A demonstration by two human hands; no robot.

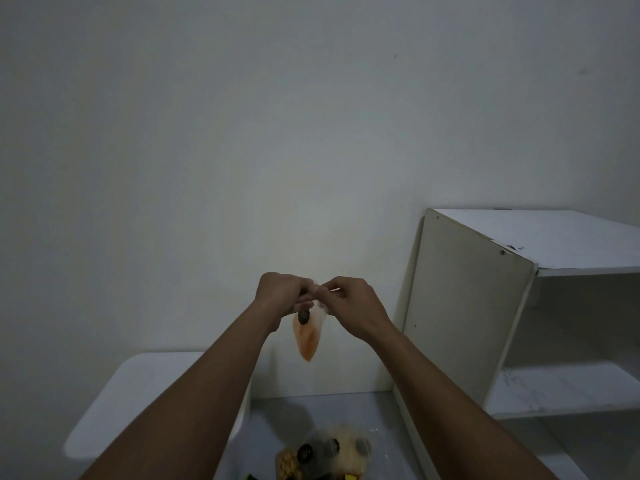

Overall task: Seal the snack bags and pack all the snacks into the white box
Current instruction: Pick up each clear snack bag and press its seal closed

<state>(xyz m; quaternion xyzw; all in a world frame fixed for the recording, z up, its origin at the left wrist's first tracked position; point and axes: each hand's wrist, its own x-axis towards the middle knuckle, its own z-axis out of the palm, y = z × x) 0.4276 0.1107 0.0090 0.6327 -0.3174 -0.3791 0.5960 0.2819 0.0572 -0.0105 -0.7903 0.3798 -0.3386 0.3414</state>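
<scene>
Behind, across most of the view, a plain pale wall (207,133). To the right, a white shelf (467,306) with its side panel toward the middle and open bays further right. Lower left, a white box (145,393) with rounded corners, partly hidden by the left forearm. Between the two, a grey surface (346,407). At the bottom edge, on that surface, a blurred heap (329,452) of clear bags with pale, yellow and dark snacks. Above it, raised in mid-air, left hand (282,294) and right hand (353,303), close together at the fingertips, both pinching the top edge of one small bag (306,337). Clear plastic, hanging to a narrow point, orange inside the lower part, one dark round piece near the top. Sealed or not, cannot tell.
</scene>
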